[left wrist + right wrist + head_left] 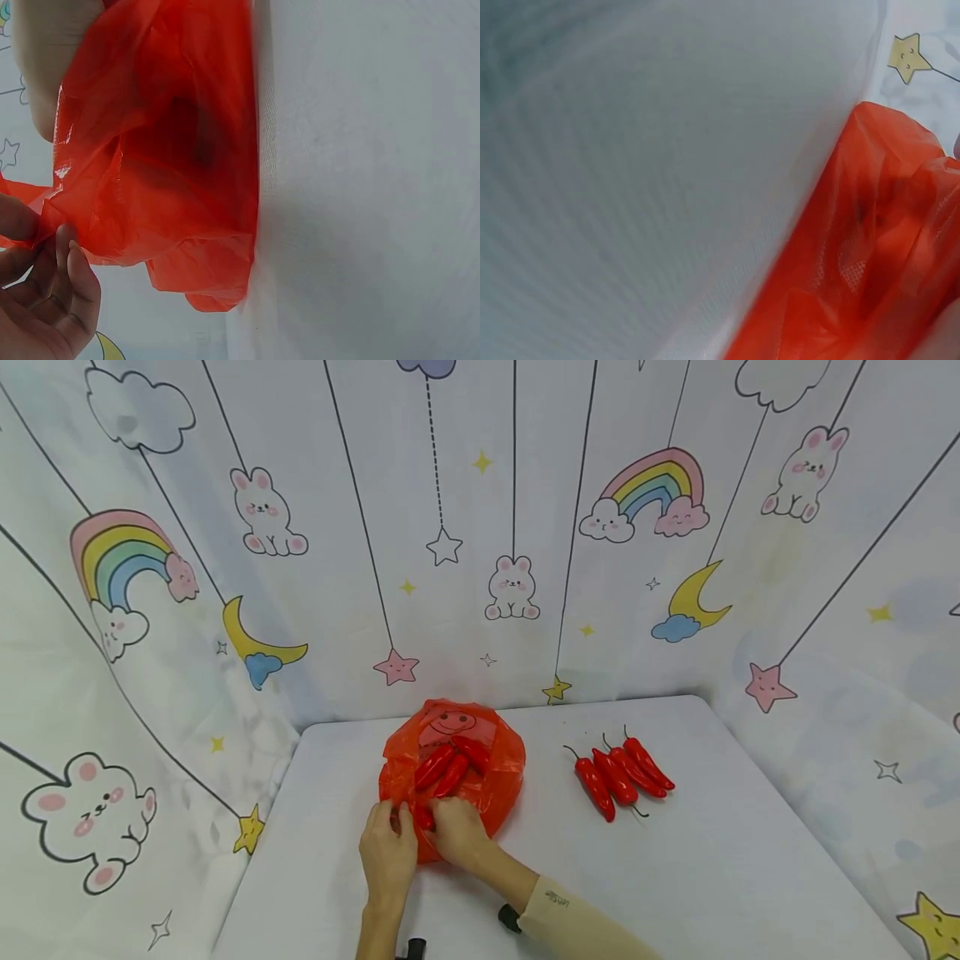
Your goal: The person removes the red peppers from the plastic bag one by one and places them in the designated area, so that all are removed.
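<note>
Two hands, the left hand and the right hand, at a red bag on a white surface.

At the bag's near left edge, the left hand's grip is closed to a pinch, thumb and fingers holding the thin plastic. In the bag's open mouth lie several red peppers, close together. At the bag's near side, the right hand dips into the mouth, its beige sleeve nearer and to the right; the fingertips are hidden, so I cannot tell how far that grip is open or whether it has hold of a pepper. Right of the bag, well apart from it, four loose peppers lie side by side.
</note>
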### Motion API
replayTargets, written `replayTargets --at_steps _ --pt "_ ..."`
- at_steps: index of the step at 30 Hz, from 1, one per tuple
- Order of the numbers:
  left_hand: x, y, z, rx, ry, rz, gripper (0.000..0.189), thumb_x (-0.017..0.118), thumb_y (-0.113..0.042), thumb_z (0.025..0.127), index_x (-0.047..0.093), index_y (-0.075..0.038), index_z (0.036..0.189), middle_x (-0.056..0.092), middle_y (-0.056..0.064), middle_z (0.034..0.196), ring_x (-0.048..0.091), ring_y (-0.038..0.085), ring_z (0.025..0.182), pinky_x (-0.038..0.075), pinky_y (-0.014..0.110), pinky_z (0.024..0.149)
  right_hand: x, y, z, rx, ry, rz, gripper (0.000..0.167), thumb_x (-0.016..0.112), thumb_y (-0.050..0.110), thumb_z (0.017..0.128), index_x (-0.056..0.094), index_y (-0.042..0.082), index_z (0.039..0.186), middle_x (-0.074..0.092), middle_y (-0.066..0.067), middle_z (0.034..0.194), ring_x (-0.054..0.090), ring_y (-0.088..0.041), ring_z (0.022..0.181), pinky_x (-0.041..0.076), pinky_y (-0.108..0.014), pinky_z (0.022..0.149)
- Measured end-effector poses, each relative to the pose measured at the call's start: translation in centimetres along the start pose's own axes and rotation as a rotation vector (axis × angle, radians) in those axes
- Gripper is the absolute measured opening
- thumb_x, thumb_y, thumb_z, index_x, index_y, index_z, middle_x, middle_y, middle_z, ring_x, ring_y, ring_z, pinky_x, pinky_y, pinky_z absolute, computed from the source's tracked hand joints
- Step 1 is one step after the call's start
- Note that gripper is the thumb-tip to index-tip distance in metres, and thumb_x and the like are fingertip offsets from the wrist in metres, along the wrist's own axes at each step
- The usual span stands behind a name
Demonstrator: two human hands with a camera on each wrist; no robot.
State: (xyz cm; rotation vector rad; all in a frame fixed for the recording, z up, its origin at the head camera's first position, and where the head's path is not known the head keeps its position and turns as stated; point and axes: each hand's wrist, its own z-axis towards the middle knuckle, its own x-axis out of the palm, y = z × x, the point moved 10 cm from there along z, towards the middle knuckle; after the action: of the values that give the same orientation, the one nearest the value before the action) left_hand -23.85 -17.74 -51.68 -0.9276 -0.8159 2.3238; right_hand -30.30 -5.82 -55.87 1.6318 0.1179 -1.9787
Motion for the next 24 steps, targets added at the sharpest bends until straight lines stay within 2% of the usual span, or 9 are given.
replayTargets --at_steps 6,12,16,19,21,24 --pt "0.1 0.3 -0.1 -0.021 0.016 0.002 0.01 0.072 -0.006 0.096 0.067 0.003 0.097 0.061 0.007 0.083 0.057 0.019 0.071 0.055 0.037 0.063 -0.6 0.1 -0.2 -0.003 -0.032 0.042 0.022 0.088 0.027 0.082 0.069 0.017 0.078 0.057 0.007 0.062 0.059 -0.014 0.059 0.046 -0.025 0.053" --pt "0.0 0.2 -0.1 -0.008 0.008 0.005 0.008 0.071 -0.004 0.096 0.068 0.003 0.097 0.06 0.008 0.081 0.055 0.019 0.07 0.053 0.035 0.061 -1.0 -0.1 -0.4 0.019 -0.035 0.102 0.022 0.088 0.025 0.083 0.068 0.018 0.076 0.049 0.01 0.058 0.049 -0.009 0.056 0.042 -0.021 0.052" --pt "-0.1 0.0 0.0 0.006 -0.001 -0.002 0.005 0.071 -0.002 0.095 0.067 0.002 0.095 0.059 0.007 0.081 0.055 0.019 0.069 0.053 0.035 0.06 -1.8 -0.2 -0.6 0.021 -0.06 0.132 0.025 0.088 0.023 0.082 0.065 0.018 0.073 0.047 0.011 0.056 0.048 -0.008 0.056 0.044 -0.021 0.054" --pt "-0.2 -0.1 0.0 0.011 -0.006 -0.005 0.005 0.071 -0.002 0.095 0.067 0.001 0.094 0.059 0.007 0.08 0.054 0.019 0.068 0.052 0.034 0.059 -2.4 -0.4 -0.7 0.026 -0.083 0.135 0.021 0.088 0.024 0.081 0.069 0.017 0.076 0.054 0.009 0.06 0.053 -0.009 0.059 0.049 -0.022 0.057" --pt "-0.2 -0.1 0.0 0.012 -0.006 -0.001 0.006 0.071 -0.002 0.095 0.066 0.0 0.094 0.058 0.007 0.079 0.054 0.019 0.068 0.051 0.034 0.059 -2.7 -0.5 -0.6 0.031 -0.098 0.133 0.017 0.088 0.024 0.081 0.074 0.015 0.083 0.06 0.007 0.066 0.058 -0.011 0.063 0.052 -0.024 0.06" --pt "-0.2 0.0 0.0 0.008 -0.001 0.003 0.007 0.071 -0.003 0.096 0.066 0.0 0.093 0.058 0.007 0.079 0.054 0.019 0.068 0.05 0.034 0.059 -3.2 -0.6 -0.5 0.03 -0.124 0.124 0.021 0.088 0.025 0.081 0.079 0.013 0.096 0.069 0.003 0.077 0.065 -0.013 0.07 0.056 -0.026 0.065"
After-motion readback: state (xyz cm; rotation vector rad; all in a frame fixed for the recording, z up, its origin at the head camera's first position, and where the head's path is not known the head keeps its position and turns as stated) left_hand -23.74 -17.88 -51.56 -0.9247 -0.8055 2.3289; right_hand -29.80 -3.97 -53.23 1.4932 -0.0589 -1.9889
